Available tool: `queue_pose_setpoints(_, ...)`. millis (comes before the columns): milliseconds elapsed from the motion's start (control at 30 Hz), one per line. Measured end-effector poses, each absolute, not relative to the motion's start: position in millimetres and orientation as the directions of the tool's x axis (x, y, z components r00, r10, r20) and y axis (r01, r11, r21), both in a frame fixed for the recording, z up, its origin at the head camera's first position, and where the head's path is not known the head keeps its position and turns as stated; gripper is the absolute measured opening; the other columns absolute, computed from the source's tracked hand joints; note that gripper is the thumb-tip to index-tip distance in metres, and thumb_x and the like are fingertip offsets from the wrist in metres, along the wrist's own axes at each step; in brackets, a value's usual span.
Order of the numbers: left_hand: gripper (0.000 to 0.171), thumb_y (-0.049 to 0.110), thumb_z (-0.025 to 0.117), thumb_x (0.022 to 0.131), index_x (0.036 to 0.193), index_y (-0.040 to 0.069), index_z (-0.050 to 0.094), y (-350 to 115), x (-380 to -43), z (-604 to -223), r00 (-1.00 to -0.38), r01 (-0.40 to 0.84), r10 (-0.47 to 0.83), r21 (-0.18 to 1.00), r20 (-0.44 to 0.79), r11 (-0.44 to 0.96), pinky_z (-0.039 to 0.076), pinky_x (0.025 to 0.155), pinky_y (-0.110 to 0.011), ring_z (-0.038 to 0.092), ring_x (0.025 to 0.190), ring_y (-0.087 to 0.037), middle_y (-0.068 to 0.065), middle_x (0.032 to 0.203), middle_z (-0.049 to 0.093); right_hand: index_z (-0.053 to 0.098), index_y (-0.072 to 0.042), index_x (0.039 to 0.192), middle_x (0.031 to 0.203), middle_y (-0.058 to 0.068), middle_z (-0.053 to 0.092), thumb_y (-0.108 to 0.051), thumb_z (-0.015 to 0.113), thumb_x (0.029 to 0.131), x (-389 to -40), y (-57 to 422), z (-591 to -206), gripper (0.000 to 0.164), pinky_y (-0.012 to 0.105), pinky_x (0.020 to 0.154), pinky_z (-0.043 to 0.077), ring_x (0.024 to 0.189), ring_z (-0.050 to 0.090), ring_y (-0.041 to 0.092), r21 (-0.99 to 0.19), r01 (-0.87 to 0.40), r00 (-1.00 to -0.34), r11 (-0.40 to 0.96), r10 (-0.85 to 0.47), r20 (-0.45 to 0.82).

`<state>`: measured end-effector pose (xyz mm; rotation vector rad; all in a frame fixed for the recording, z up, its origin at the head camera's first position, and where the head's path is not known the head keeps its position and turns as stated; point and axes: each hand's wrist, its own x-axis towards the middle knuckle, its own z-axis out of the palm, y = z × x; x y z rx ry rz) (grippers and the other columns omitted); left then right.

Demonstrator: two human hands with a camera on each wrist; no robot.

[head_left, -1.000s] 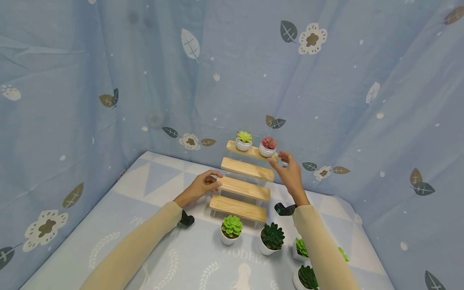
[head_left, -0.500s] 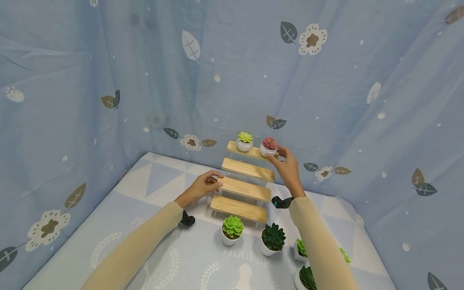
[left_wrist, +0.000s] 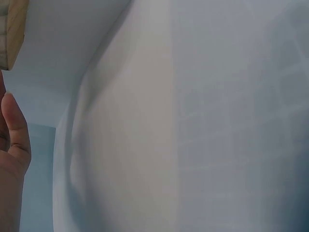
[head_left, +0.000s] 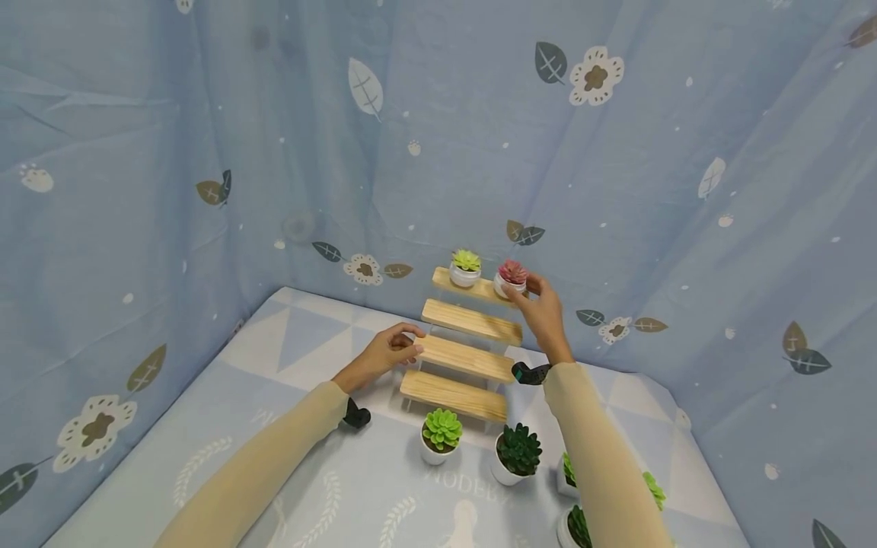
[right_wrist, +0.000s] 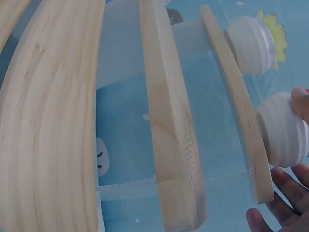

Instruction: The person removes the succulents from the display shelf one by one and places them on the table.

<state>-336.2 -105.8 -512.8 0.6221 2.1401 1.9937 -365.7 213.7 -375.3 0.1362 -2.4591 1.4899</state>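
A pink succulent in a white pot (head_left: 510,285) stands at the right end of the top step of a wooden tiered shelf (head_left: 473,320). My right hand (head_left: 546,316) holds this pot, with thumb and fingers on either side. The right wrist view shows the thumb (right_wrist: 300,104) against the white pot (right_wrist: 280,130), other fingers below it. Beside it on the same step sits a yellow-green succulent in a white pot (head_left: 465,272). My left hand (head_left: 377,359) is at the left end of the third step, fingers loosely bent, fingertips right at the board's edge (left_wrist: 14,34).
In front of the shelf stand a bright green potted succulent (head_left: 441,435) and a dark green one (head_left: 517,454). More potted plants, including a dark green one (head_left: 577,527), are partly hidden by the right sleeve (head_left: 603,457). A patterned curtain (head_left: 438,137) hangs behind.
My right hand has moved slightly left from beside the pink succulent and now has its fingers around the pot. The left hand has stayed at the shelf's edge.
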Motion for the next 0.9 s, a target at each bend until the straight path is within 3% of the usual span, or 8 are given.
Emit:
queue_pose_setpoints(167, 0.036, 0.029, 0.071, 0.1, 0.133, 0.018, 0.062, -105.3, -335.7, -514.5, -0.901, 0.205, 0.395, 0.978, 0.179, 0.025, 0.057, 0.087, -0.049, 0.065, 0.093, -0.036, -0.013, 0.105, 0.067, 0.049, -0.01, 0.15, 0.145, 0.013, 0.054, -0.053, 0.078, 0.089, -367.7, 213.7, -375.4, 0.08, 0.049, 0.112, 0.04, 0.136, 0.047, 0.028, -0.872, -0.204, -0.968, 0.445, 0.044, 0.248)
queue_pose_setpoints(567, 0.037, 0.029, 0.071, 0.1, 0.133, 0.018, 0.062, -104.7, -335.5, -513.5, -0.899, 0.21, 0.398, 0.978, 0.186, 0.018, 0.057, 0.086, -0.046, 0.065, 0.092, -0.035, -0.014, 0.104, 0.067, 0.05, -0.01, 0.15, 0.148, 0.016, 0.05, -0.051, 0.079, 0.09, -367.9, 213.2, -372.1, 0.079, 0.052, 0.114, 0.037, 0.139, 0.043, 0.033, -0.894, -0.165, -0.976, 0.416, 0.059, 0.208)
queue_pose_setpoints(733, 0.037, 0.029, 0.071, 0.1, 0.134, 0.017, 0.062, -104.7, -336.2, -514.1, -0.898, 0.211, 0.398, 0.977, 0.186, 0.018, 0.058, 0.085, -0.044, 0.066, 0.092, -0.032, -0.013, 0.104, 0.067, 0.05, -0.01, 0.151, 0.144, 0.018, 0.05, -0.048, 0.081, 0.088, -366.2, 214.3, -371.1, 0.08, 0.053, 0.112, 0.037, 0.135, 0.044, 0.033, -0.908, -0.15, -0.977, 0.391, 0.079, 0.196)
queue_pose_setpoints(900, 0.037, 0.028, 0.071, 0.1, 0.134, 0.017, 0.061, -105.0, -335.0, -512.9, -0.901, 0.214, 0.391, 0.977, 0.189, 0.019, 0.058, 0.086, -0.047, 0.066, 0.092, -0.033, -0.014, 0.105, 0.067, 0.053, -0.01, 0.147, 0.134, 0.014, 0.055, -0.044, 0.083, 0.088, -364.2, 214.4, -369.9, 0.074, 0.046, 0.104, 0.043, 0.124, 0.049, 0.028, -0.911, -0.173, -0.974, 0.373, 0.074, 0.216)
